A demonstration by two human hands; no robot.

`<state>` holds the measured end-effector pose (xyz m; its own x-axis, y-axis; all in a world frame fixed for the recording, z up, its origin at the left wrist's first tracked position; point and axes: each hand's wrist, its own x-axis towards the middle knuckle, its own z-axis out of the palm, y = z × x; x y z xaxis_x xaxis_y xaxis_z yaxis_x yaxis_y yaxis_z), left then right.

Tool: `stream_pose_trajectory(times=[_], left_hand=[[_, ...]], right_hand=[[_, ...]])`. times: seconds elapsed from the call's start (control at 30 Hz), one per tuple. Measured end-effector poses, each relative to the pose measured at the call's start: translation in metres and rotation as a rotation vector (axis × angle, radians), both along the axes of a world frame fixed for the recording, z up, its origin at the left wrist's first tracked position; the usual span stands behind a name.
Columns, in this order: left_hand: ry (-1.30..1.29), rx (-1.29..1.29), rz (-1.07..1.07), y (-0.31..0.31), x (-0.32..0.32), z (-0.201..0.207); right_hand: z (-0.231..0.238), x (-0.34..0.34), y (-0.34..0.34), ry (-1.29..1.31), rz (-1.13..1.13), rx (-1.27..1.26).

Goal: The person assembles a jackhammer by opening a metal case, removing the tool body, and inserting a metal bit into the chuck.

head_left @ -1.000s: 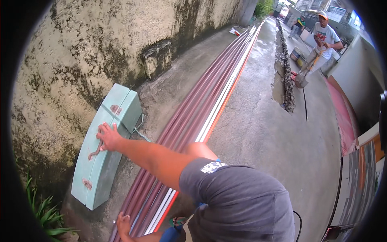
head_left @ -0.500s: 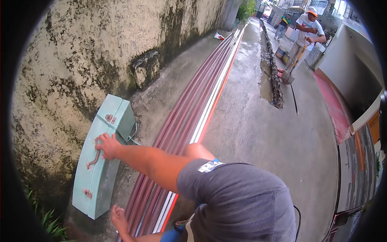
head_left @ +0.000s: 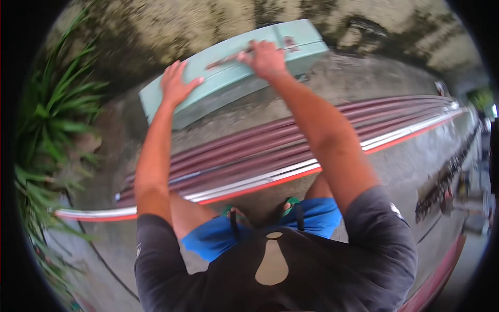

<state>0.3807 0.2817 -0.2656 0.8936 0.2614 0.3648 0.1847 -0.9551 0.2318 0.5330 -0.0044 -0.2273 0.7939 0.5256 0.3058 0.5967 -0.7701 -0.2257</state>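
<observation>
Near the wall rests a long mint-green metal toolbox (head_left: 218, 96), its lid closed, with a rusty latch (head_left: 290, 43) towards the right end. Along the top of the lid runs a worn brown handle (head_left: 223, 62). My left hand (head_left: 175, 86) lies on the lid's left part, fingers spread and thumb apart. The fingers of my right hand (head_left: 266, 60) are closed at the right end of the handle, thumb against it. The left latch is not visible, covered by my left hand or arm.
Long maroon pipes (head_left: 249, 138) lie on the concrete between me and the toolbox, alongside white and orange lengths (head_left: 254, 179). A stained wall (head_left: 208, 23) stands behind the box. Spiky green plants (head_left: 57, 114) grow at left. A broken trench edge (head_left: 442, 182) runs at far right.
My view has turned left to face the toolbox squarely. My left hand has come up from beside the pipes onto the lid. My right hand stays at the handle's right end.
</observation>
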Motion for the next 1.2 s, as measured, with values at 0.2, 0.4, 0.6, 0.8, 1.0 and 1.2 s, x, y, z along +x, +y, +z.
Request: stream_pose_trajectory(times=[0.2, 0.4, 0.6, 0.8, 1.0, 1.2], left_hand=[[0.232, -0.089, 0.055, -0.006, -0.005, 0.009], [0.507, -0.056, 0.153, -0.053, 0.015, 0.044], [0.567, 0.041, 0.056, -0.059, 0.017, 0.036], [0.499, -0.048, 0.025, -0.058, 0.018, 0.031], [0.433, 0.014, 0.003, -0.054, 0.022, 0.023], [0.437, 0.006, -0.008, -0.051, 0.020, 0.024]], right_hand=[[-0.030, 0.020, 0.021, -0.107, -0.130, 0.040], [-0.045, 0.023, 0.012, -0.118, -0.157, 0.192], [-0.038, 0.023, 0.010, -0.068, -0.154, 0.182], [-0.043, 0.097, -0.085, -0.297, -0.205, 0.506], [-0.058, 0.183, -0.198, 0.512, -0.368, 0.661], [-0.101, 0.176, -0.176, 0.255, -0.508, 0.615]])
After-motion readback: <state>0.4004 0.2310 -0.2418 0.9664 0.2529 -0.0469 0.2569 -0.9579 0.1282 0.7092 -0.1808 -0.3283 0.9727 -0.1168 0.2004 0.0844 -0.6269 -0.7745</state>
